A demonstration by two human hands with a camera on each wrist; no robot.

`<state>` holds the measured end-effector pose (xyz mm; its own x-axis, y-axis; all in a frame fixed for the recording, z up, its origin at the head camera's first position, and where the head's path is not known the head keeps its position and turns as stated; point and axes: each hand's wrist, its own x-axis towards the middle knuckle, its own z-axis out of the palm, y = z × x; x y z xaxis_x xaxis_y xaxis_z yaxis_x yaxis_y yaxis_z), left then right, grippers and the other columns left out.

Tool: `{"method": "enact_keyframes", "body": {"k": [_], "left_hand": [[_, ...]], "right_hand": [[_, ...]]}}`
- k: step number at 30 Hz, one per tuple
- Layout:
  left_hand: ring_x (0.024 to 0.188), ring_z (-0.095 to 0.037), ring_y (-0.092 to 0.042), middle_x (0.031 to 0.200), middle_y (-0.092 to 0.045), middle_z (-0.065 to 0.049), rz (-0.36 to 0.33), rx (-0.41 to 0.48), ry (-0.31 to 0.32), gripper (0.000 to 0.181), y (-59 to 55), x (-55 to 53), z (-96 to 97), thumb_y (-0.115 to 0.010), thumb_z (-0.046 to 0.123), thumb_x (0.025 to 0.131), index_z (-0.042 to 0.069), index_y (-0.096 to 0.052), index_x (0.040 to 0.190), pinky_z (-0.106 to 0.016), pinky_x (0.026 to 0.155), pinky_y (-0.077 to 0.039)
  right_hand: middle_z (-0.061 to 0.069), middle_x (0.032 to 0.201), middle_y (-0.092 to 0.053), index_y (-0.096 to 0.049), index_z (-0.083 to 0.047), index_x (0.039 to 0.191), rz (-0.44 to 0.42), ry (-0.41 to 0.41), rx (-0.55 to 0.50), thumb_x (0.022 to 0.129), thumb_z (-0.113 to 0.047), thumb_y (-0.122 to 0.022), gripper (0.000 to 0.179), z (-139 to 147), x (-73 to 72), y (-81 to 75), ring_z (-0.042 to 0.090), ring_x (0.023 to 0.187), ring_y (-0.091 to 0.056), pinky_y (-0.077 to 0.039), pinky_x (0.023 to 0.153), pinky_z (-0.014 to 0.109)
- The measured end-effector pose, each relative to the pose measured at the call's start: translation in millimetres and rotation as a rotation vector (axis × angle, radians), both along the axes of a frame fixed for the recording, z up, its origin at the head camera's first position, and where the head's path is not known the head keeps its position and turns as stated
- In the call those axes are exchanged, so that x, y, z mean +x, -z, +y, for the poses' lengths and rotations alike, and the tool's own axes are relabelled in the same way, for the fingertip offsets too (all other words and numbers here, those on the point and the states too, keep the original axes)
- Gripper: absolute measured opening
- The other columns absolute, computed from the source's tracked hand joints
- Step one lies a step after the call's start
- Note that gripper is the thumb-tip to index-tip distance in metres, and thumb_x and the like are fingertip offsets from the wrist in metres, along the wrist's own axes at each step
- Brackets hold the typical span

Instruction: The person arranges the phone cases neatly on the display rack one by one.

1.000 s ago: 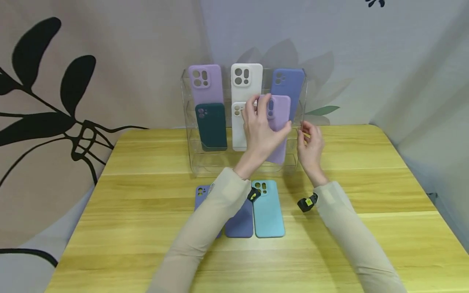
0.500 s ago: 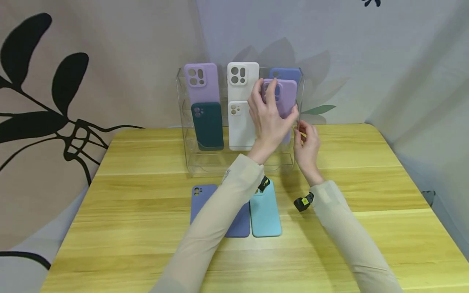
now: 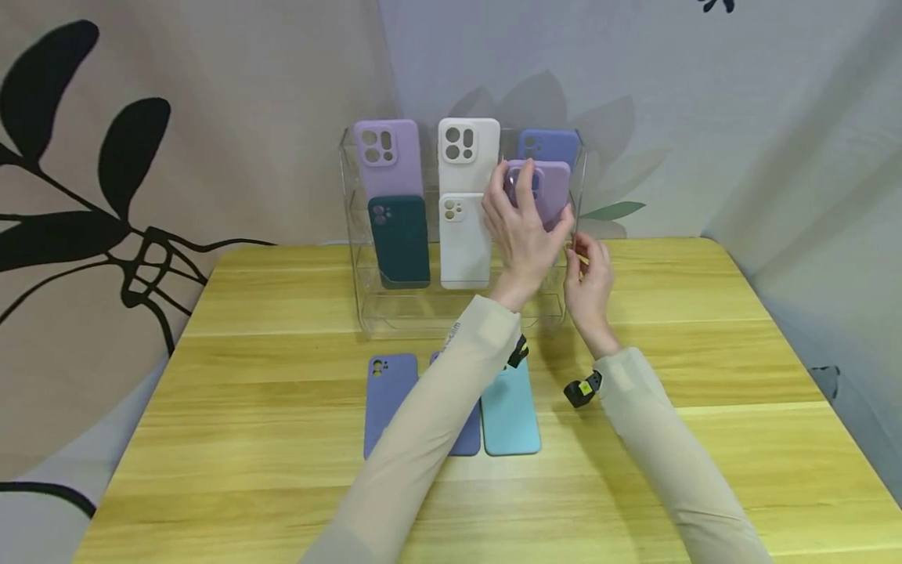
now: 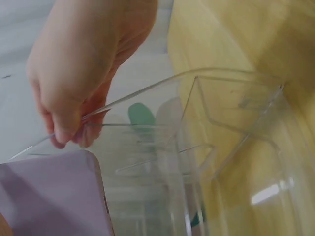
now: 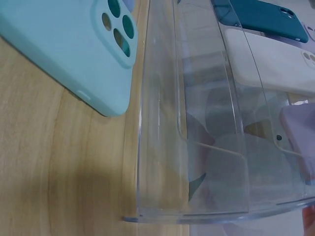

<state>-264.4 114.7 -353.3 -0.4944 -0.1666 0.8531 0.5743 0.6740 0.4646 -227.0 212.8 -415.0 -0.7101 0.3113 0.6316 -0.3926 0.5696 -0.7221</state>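
My left hand [image 3: 523,235] grips a light purple phone case [image 3: 553,186] by its sides, at the right of a clear acrylic display stand [image 5: 162,147]. Behind that case, the top of a blue phone case [image 3: 557,143] shows. My right hand [image 3: 590,283] pinches the stand's right side edge; in the left wrist view, that same right hand [image 4: 78,73] has its thumb and fingers on the clear edge. The purple case's lower end is hidden by my left hand in the head view.
The stand also bears another purple case [image 3: 387,168], a dark green case [image 3: 400,243] and two white cases, one behind [image 3: 486,172] and one in front [image 3: 467,247]. On the wooden table [image 3: 247,392] before it lie two blue-violet cases [image 3: 390,392] and a turquoise case [image 3: 512,419].
My left hand has carried the purple case up and to the right, in front of the blue case, then slightly down. My right hand has stayed at the stand's edge.
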Motion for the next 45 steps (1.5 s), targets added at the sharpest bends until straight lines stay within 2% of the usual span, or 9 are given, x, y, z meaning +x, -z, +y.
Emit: {"method": "enact_keyframes", "body": {"k": [5, 9, 13, 18, 30, 37, 42, 45], "left_hand": [[0.114, -0.032, -0.038, 0.134, -0.032, -0.021, -0.065, -0.024, -0.006, 0.071, 8.2, 2.7, 5.5, -0.074, 0.03, 0.071, 0.011, -0.038, 0.13, -0.037, 0.094, -0.036], [0.117, -0.032, -0.037, 0.136, -0.03, -0.02, -0.144, -0.057, -0.012, 0.069, 15.0, 5.2, 8.4, -0.073, 0.03, 0.073, 0.01, -0.04, 0.13, -0.039, 0.093, -0.036], [0.118, -0.032, -0.037, 0.137, -0.03, -0.019, -0.216, -0.099, -0.032, 0.07, 21.0, 6.9, 10.9, -0.072, 0.031, 0.073, 0.01, -0.041, 0.131, -0.039, 0.087, -0.039], [0.116, -0.032, -0.039, 0.136, -0.031, -0.018, -0.252, -0.137, -0.074, 0.071, 23.3, 8.8, 13.5, -0.073, 0.035, 0.072, 0.011, -0.042, 0.131, -0.039, 0.082, -0.041], [0.112, -0.029, -0.039, 0.135, -0.028, -0.016, -0.337, -0.241, -0.124, 0.07, 19.1, 12.2, 18.9, -0.073, 0.037, 0.075, 0.014, -0.04, 0.133, -0.037, 0.081, -0.04], [0.117, -0.029, -0.036, 0.138, -0.027, -0.017, -0.386, -0.259, -0.111, 0.069, 15.1, 15.9, 14.8, -0.07, 0.036, 0.077, 0.015, -0.039, 0.135, -0.039, 0.087, -0.036], [0.12, -0.03, -0.036, 0.138, -0.029, -0.018, -0.379, -0.244, -0.101, 0.065, 9.2, 20.0, 8.4, -0.068, 0.031, 0.077, 0.013, -0.041, 0.134, -0.039, 0.093, -0.035], [0.12, -0.028, -0.037, 0.137, -0.031, -0.017, -0.364, -0.217, -0.072, 0.064, 6.4, 22.6, 2.7, -0.069, 0.028, 0.077, 0.011, -0.043, 0.133, -0.038, 0.095, -0.035]], "right_hand": [[0.026, 0.103, -0.054, -0.056, 0.012, 0.111, -0.006, 0.008, 0.008, 0.091, 0.006, -0.052, 0.021, 0, 0.1, 2.5, 0.033, 0.095, -0.057, -0.053, 0.081, 0.041], [0.026, 0.103, -0.054, -0.056, 0.012, 0.111, -0.006, 0.007, 0.016, 0.091, 0.006, -0.051, 0.021, 0, 0.2, 3.3, 0.033, 0.095, -0.057, -0.053, 0.08, 0.041], [0.027, 0.104, -0.054, -0.056, 0.013, 0.111, 0.001, 0.011, 0.029, 0.091, 0.007, -0.05, 0.022, 1, 1.0, 2.1, 0.032, 0.095, -0.058, -0.053, 0.078, 0.03], [0.029, 0.105, -0.053, -0.054, 0.014, 0.114, 0.003, 0.005, 0.051, 0.092, 0.007, -0.048, 0.024, 1, 1.7, 1.2, 0.034, 0.095, -0.059, -0.045, 0.075, 0.01], [0.03, 0.105, -0.053, -0.054, 0.014, 0.114, -0.002, -0.001, 0.057, 0.093, 0.005, -0.049, 0.024, 3, 2.4, 1.3, 0.035, 0.096, -0.059, -0.041, 0.075, 0.005], [0.029, 0.106, -0.053, -0.055, 0.014, 0.114, 0.003, -0.016, 0.036, 0.093, 0.003, -0.05, 0.024, 1, 2.3, 0.4, 0.035, 0.097, -0.059, -0.044, 0.077, 0.008], [0.028, 0.106, -0.053, -0.055, 0.014, 0.113, -0.017, -0.017, -0.015, 0.092, 0.006, -0.05, 0.024, 0, 2.3, 0.0, 0.033, 0.098, -0.058, -0.051, 0.082, 0.021], [0.027, 0.108, -0.053, -0.055, 0.014, 0.113, -0.024, -0.021, -0.047, 0.091, 0.007, -0.051, 0.023, -1, 2.7, -0.8, 0.033, 0.099, -0.057, -0.052, 0.084, 0.028]]}}
